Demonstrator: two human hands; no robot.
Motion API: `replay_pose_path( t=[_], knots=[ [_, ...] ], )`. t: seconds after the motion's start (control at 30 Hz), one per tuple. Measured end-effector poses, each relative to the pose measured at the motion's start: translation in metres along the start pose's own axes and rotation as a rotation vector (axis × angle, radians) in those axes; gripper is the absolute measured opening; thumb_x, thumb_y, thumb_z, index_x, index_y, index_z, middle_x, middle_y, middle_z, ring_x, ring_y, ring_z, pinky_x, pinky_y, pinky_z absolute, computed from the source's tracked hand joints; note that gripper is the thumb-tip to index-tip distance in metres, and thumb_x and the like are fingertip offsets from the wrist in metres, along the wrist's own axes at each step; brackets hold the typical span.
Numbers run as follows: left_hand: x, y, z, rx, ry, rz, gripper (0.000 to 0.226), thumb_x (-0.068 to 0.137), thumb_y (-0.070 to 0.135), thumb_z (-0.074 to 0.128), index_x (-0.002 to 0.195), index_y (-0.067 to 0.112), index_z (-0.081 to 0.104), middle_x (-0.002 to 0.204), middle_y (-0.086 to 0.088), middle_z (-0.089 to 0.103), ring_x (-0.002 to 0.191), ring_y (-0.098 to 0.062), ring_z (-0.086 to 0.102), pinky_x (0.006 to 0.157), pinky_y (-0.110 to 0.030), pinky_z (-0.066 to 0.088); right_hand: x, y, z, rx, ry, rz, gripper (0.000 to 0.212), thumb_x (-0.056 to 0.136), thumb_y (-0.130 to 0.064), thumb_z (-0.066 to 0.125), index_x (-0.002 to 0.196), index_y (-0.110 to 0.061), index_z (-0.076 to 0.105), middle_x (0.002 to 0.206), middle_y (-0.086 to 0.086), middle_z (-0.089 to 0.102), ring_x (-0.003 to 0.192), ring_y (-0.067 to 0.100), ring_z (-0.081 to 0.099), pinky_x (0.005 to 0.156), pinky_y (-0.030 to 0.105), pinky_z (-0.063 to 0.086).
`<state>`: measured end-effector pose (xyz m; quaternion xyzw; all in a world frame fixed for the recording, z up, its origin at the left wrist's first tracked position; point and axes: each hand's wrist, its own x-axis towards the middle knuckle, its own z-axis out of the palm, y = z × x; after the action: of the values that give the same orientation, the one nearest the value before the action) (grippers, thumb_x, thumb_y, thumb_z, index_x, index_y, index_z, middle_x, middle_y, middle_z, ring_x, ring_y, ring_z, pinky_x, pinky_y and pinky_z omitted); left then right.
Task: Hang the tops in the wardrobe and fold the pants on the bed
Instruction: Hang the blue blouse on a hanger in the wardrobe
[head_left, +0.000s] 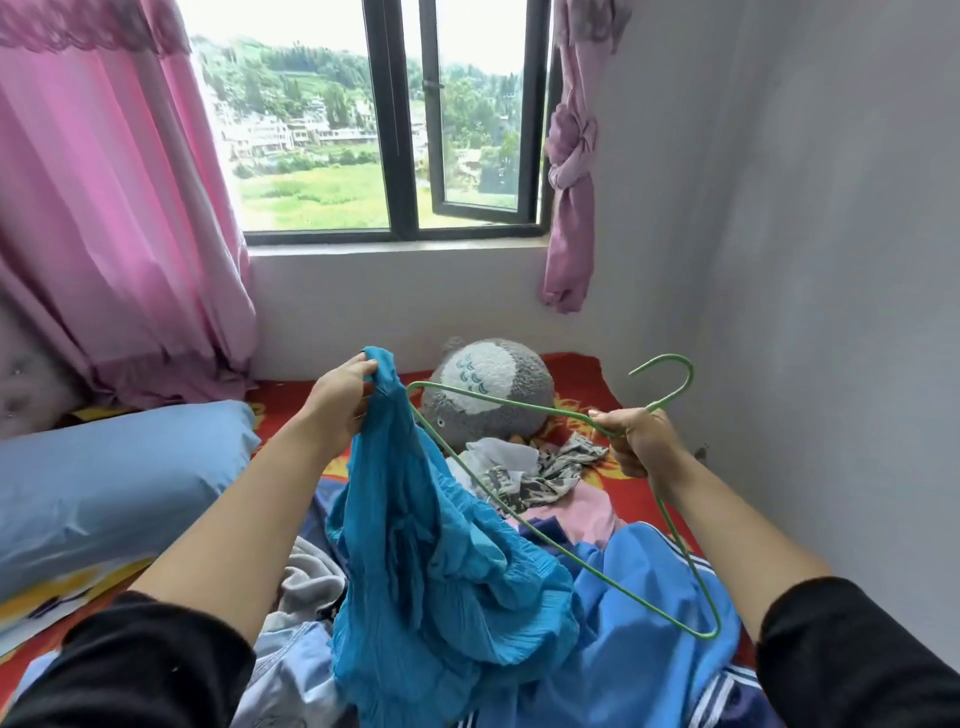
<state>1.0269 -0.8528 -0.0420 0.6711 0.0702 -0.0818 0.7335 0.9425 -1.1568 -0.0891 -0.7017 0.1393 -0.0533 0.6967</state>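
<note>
My left hand (340, 400) grips the top edge of a crinkled turquoise top (441, 561), which hangs down over the bed. My right hand (636, 439) holds a green wire hanger (571, 558) just below its hook. The hanger's left end touches the top near my left hand. Under them a pile of clothes covers the bed (571, 379): a blue garment with white stripes (654, 623), a pink piece (587, 506), a patterned grey-and-white piece (545, 473), a grey one (311, 577) and pale denim (296, 670). No wardrobe is in view.
A grey plush toy (488, 395) sits at the bed's far end under the window (395, 119). A blue pillow (104, 478) lies at the left. Pink curtains (104, 208) hang at the left, and a white wall (805, 260) runs along the right.
</note>
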Motion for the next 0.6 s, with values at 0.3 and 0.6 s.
replay_pose_path(
  t=[0.3, 0.6],
  knots=[
    [-0.038, 0.008, 0.02, 0.823, -0.198, 0.416, 0.026, 0.086, 0.019, 0.065, 0.111, 0.018, 0.07, 0.092, -0.002, 0.069, 0.081, -0.015, 0.061, 0.079, -0.033, 0.053, 0.001, -0.016, 0.06, -0.026, -0.096, -0.122, 0.024, 0.086, -0.013, 0.06, 0.065, -0.004, 0.065, 0.039, -0.005, 0.033, 0.032, 0.007, 0.024, 0.036, 0.015, 0.017],
    [-0.034, -0.033, 0.018, 1.368, -0.186, 0.617, 0.025, 0.096, 0.038, 0.047, 0.082, 0.021, 0.058, 0.084, -0.001, 0.06, 0.087, -0.028, 0.058, 0.071, -0.035, 0.045, -0.006, -0.027, 0.092, -0.284, -0.15, -0.321, 0.011, 0.077, -0.014, 0.073, 0.08, -0.013, 0.063, 0.065, -0.003, 0.06, 0.058, 0.008, 0.056, 0.058, 0.027, 0.044]
  ],
)
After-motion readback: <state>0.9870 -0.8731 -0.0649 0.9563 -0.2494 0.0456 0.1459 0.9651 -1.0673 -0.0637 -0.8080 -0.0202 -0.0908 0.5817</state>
